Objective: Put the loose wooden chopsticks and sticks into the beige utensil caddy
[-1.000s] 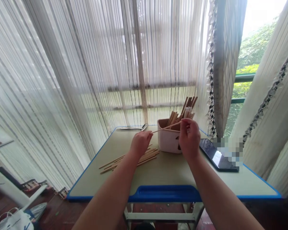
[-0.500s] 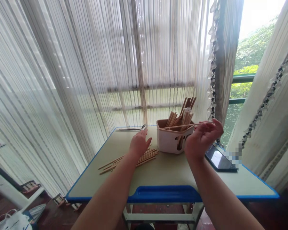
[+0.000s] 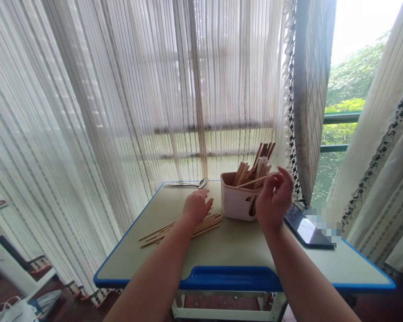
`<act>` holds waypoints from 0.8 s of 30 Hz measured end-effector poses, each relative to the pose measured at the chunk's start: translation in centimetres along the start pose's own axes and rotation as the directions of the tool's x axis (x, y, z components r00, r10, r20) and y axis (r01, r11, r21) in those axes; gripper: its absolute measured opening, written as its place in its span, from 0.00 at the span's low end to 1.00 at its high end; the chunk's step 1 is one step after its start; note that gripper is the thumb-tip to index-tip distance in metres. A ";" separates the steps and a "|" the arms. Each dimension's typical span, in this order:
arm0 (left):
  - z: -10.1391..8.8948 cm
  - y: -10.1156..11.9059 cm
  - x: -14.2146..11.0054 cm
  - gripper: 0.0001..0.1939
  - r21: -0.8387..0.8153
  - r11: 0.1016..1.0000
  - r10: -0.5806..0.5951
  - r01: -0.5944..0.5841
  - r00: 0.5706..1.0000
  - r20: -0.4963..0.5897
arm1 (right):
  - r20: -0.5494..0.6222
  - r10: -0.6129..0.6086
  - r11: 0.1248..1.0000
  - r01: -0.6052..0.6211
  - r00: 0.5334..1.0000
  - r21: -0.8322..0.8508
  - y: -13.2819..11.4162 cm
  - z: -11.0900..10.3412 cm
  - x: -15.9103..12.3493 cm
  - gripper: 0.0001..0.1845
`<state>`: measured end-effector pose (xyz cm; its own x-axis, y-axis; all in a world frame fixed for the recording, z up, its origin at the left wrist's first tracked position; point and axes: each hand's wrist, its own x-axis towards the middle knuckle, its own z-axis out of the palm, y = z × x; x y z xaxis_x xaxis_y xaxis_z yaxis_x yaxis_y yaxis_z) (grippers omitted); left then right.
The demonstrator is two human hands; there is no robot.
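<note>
My right hand (image 3: 275,197) is closed on a wooden chopstick (image 3: 257,181) beside the white chopstick holder (image 3: 234,203). The held chopstick slants across the holder's mouth, its lower tip at the near rim; whether it is inside the rim I cannot tell. Bundles of chopsticks (image 3: 241,173) and darker sticks (image 3: 266,150) stand in the holder. My left hand (image 3: 197,206) is open, thumb apart, over the far end of a loose spread of chopsticks (image 3: 204,226) on the table. Its palm hides part of them. Beyond its fingertips lies a metal slotted spoon (image 3: 203,183).
A dark phone (image 3: 309,228) lies on the table's right side. The pale table (image 3: 127,264) has a blue edge and a blue front tray (image 3: 233,277). Sheer curtains (image 3: 127,89) hang behind it. At lower left, a plastic bag (image 3: 15,311) is on the floor.
My right hand has moved left and turned, bringing the chopstick from nearly level across the holder to a slant with its tip at the rim. My left hand has barely moved.
</note>
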<state>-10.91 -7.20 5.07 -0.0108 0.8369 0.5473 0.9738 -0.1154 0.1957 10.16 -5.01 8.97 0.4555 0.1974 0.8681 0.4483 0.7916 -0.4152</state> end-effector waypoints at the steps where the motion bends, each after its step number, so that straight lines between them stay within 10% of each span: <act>1: 0.0 0.0 0.0 0.18 0.001 1.000 0.000 0.000 1.000 0.001 | 0.056 -0.030 1.000 0.030 0.998 -0.007 0.1 0.2 -0.2 0.17; 9: 0.0 -0.1 0.0 0.17 0.086 0.995 -0.059 0.050 0.993 0.101 | 0.422 -0.133 0.977 0.190 0.897 -0.097 0.9 0.9 -0.9 0.16; 24: 1.1 -1.1 -0.1 0.13 0.225 0.973 -0.139 0.052 0.908 0.395 | 0.252 -0.145 0.980 0.174 0.957 -0.098 -0.1 0.6 -0.8 0.19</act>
<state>-11.73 -6.63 3.91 -0.0559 0.9873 0.1485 0.9981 0.0512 0.0356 9.32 -4.87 8.48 0.1771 0.2197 0.9594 0.5937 0.7536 -0.2822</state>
